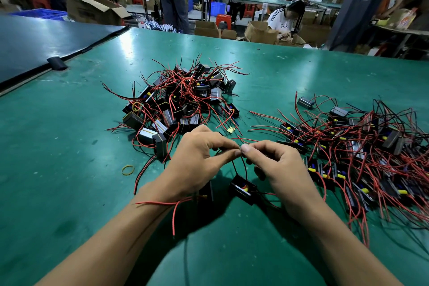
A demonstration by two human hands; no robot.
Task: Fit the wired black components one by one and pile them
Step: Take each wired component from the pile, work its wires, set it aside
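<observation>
While the left hand (199,160) and right hand (276,169) meet fingertip to fingertip, each pinches a thin wire (244,165) between thumb and forefinger, the other fingers curled. That wire loops down to a small boxy black part (242,189), tilted between the wrists; whether it touches the table is unclear. A tangled heap (176,100) of such parts with red leads lies beyond, and a looser spread (362,153) lies right. The smooth green mat (58,146) is bare on the near left, save for a yellow rubber band (128,169).

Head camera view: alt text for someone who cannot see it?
The left hand and right hand pinch the black wires of a black component over a green table. One pile of red-wired components lies beyond, another at the right.
</observation>
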